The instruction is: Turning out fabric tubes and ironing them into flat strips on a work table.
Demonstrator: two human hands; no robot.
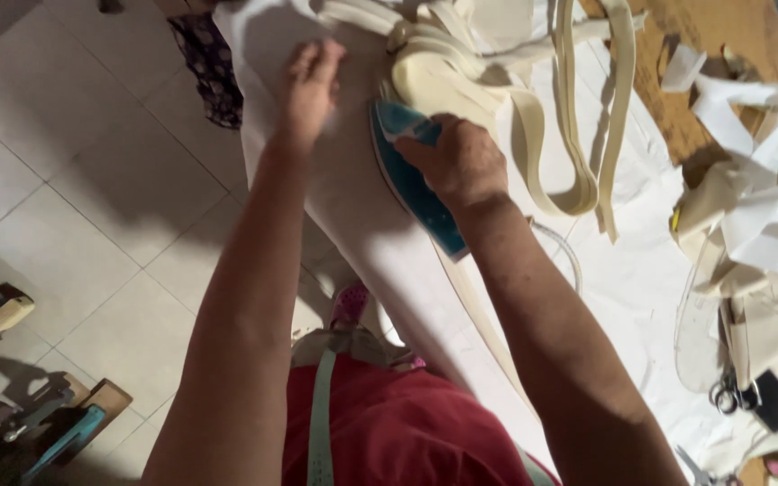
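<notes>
Dim indoor light from upper right; white cloth (623, 279) brightest, near glare. Arms throw soft shadows onto tiled floor (92, 180). Slight motion blur throughout; lower left corner dark, murky.

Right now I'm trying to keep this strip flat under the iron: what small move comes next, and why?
Probably slide the teal iron a little further along the cream strip. The right hand grips it beside the unpressed loops, while the left hand lies flat on the white cloth ahead.
</notes>
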